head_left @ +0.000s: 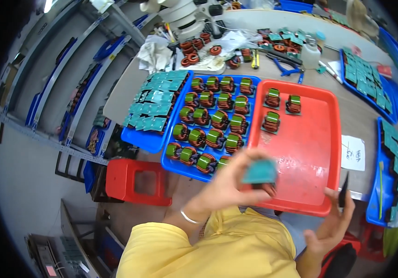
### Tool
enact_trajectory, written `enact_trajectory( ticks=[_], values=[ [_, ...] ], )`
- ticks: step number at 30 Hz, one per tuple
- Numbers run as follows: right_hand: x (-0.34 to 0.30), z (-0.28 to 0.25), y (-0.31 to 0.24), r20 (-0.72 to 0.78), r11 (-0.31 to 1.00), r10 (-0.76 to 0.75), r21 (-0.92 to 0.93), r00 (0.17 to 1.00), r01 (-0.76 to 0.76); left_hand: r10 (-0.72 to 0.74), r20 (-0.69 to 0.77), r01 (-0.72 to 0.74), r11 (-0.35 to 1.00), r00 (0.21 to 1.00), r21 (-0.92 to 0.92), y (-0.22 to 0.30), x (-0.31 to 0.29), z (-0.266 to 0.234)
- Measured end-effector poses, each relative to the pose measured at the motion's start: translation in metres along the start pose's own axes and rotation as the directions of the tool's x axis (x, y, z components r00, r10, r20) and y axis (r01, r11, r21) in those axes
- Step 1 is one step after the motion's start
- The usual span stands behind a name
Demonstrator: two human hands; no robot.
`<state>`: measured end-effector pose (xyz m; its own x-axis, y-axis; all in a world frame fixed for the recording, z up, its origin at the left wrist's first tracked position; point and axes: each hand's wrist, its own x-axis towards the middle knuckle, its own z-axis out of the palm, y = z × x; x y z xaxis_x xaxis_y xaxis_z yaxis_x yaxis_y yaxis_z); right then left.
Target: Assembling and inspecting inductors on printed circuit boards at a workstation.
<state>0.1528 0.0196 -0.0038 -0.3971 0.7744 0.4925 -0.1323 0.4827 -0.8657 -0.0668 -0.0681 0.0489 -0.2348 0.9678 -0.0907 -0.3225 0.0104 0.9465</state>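
Note:
My left hand (224, 187) is closed around a coil on a green base plate (260, 172), held over the near left corner of the red tray (300, 176). The plate faces up and some copper winding shows below it; both are slightly blurred. Off the tray's near right corner, my right hand (331, 229) holds a slim black pointed tool (344, 192) upright between its fingers; its exact kind is unclear. Three wound coils, one of them a green-topped coil (294, 104), stand at the red tray's far left. Left of it, a blue tray (250, 79) carries rows of similar coils.
Further left, another blue tray (145, 142) holds green-plated parts; more blue trays (376, 204) line the right side. A paper note (353, 153) lies beside the red tray. Blue-handled pliers (286, 69), a bottle (310, 54) and a microscope (180, 18) are behind. A red stool (115, 180) stands lower left.

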Motion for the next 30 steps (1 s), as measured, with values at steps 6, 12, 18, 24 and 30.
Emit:
enact_trajectory(
  ticks=[6,12,18,24,30],
  values=[
    [0.000,-0.029,0.014,-0.159,0.989,0.074,-0.116,0.984,-0.093,0.598,-0.524,-0.162,0.738,0.607,0.655,0.031,-0.032,-0.130],
    [-0.001,-0.059,0.025,-0.222,0.968,0.081,-0.215,0.972,-0.130,0.764,-0.472,0.454,0.264,0.441,0.851,0.032,-0.122,-0.320],
    [0.001,-0.084,0.032,-0.299,0.939,0.085,-0.295,0.950,-0.177,0.715,-0.448,0.609,0.040,0.536,0.792,0.043,-0.141,-0.354],
    [-0.006,-0.115,0.031,-0.371,0.926,0.052,-0.330,0.927,-0.184,0.626,-0.339,0.475,-0.056,0.702,0.878,0.031,-0.120,-0.395],
    [0.025,-0.139,0.052,-0.520,0.897,0.027,-0.365,0.854,-0.250,0.628,-0.405,0.530,-0.013,0.665,0.848,0.001,-0.173,-0.495]
  ],
)
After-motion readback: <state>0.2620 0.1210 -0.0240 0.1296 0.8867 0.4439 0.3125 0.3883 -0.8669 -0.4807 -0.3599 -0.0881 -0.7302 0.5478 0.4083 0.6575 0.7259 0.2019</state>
